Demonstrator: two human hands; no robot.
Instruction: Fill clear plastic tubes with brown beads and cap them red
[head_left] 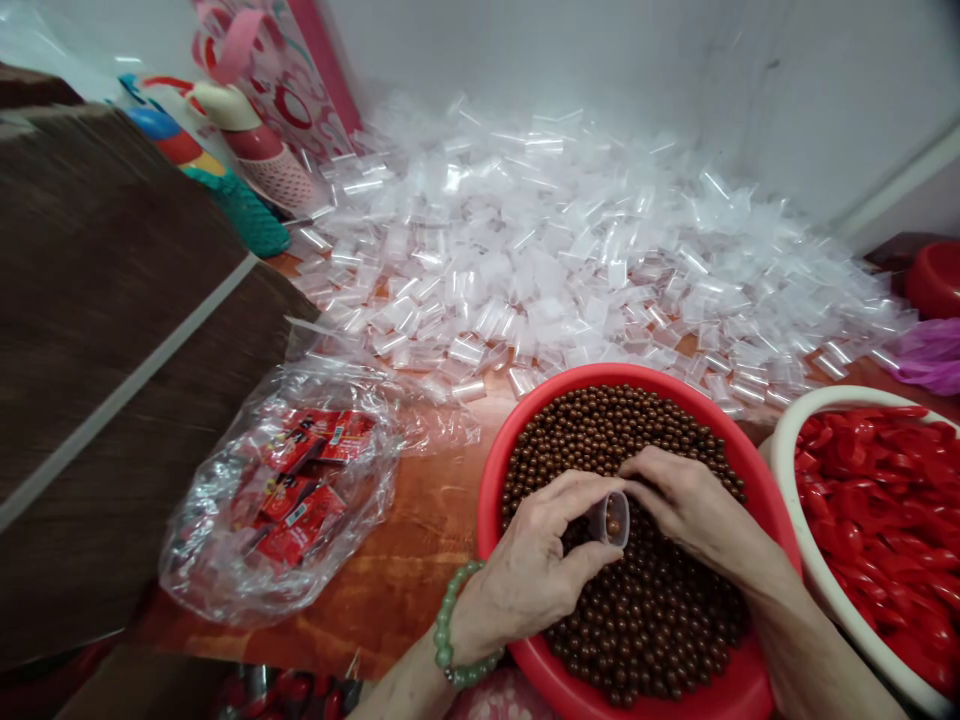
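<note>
My left hand (551, 545), with a green bead bracelet (448, 625) at the wrist, grips a small clear plastic cup (615, 520) between thumb and fingers. The cup is tilted with its mouth towards me, and at least one brown ball shows inside. Beside it my right hand (679, 500) is closed, its curled fingertips close to the cup and the left fingers. Whatever those fingertips hold is hidden. Both hands are over a red basin (491, 465) filled with shiny brown balls (652, 620).
Clear plastic cups (525, 250) lie heaped along the wall. At right stands a cream basin (784, 460) of red plastic pieces (870, 520). On the left are a clear bag (217, 540) with red packets (300, 520), a dark brown box (135, 330) and bottles (259, 150).
</note>
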